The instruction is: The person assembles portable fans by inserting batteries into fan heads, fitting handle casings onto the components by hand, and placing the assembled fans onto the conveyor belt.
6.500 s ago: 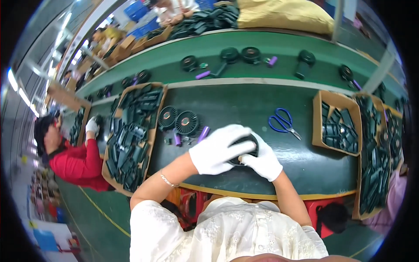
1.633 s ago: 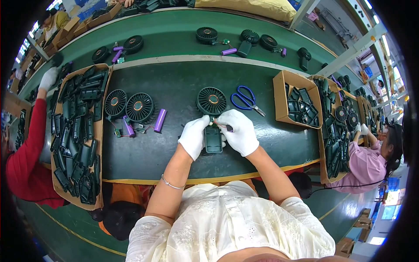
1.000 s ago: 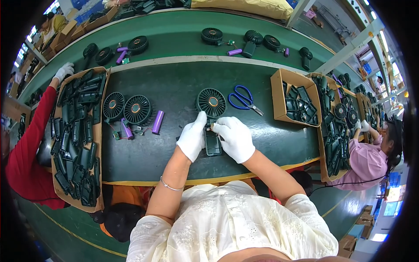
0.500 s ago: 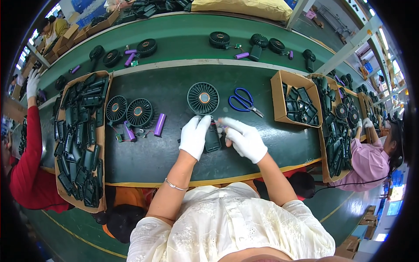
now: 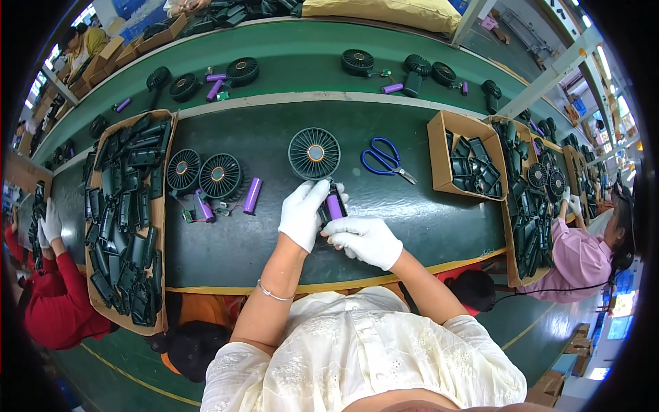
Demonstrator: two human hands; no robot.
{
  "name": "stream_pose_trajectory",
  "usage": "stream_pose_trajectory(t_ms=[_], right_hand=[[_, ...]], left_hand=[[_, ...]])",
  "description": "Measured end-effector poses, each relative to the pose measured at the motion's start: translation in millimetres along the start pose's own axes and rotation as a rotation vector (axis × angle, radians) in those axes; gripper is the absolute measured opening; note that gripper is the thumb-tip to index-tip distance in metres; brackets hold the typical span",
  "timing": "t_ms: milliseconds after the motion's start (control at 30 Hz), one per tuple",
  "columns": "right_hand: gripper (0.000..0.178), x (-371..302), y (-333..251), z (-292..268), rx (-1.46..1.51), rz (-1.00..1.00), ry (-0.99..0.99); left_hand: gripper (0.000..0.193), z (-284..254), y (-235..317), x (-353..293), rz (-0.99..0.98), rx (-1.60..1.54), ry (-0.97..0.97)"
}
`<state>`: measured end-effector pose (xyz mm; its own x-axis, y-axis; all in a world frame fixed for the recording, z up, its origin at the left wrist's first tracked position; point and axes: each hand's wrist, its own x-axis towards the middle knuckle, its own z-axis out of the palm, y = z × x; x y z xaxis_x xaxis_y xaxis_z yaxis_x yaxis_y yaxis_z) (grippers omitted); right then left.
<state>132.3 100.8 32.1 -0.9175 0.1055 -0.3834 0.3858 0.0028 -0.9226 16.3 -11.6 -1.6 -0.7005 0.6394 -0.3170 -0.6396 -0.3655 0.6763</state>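
Observation:
A black handheld fan (image 5: pixel 314 153) with a round grille points away from me, its handle toward me. In the open handle lies a purple battery cell (image 5: pixel 334 206). My left hand (image 5: pixel 302 214), white-gloved, is closed around the handle just below the fan head, with fingertips showing on the far side. At the handle's lower end, my right hand (image 5: pixel 366 240) has its fingers pinched together against the handle; the exact spot under the fingertips is partly hidden. Blue-handled scissors (image 5: pixel 384 162) lie on the table to the right of the fan.
Two fans (image 5: pixel 220 176) with wired purple cells and a loose purple cell (image 5: pixel 252 196) lie at left. Boxes of black casing parts stand left (image 5: pixel 163 233) and right (image 5: pixel 439 147). Beyond is a green belt (image 5: pixel 295 75) carrying fans. Co-workers sit on both sides.
The purple cell now shows in the handle. My right hand has moved down and left to the handle's end. Belt items have shifted right, and the left co-worker's hands have come down.

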Motion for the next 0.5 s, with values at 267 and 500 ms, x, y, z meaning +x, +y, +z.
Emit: stream_pose_trajectory(t_ms=[267, 500], right_hand=[[0.048, 3, 9, 6, -0.1, -0.071, 0.196], [0.081, 15, 22, 8, -0.507, -0.445, 0.672]], left_hand=[[0.023, 1, 3, -3, 0.039, 0.05, -0.042], [0.025, 18, 11, -11, 0.143, 0.065, -0.038]])
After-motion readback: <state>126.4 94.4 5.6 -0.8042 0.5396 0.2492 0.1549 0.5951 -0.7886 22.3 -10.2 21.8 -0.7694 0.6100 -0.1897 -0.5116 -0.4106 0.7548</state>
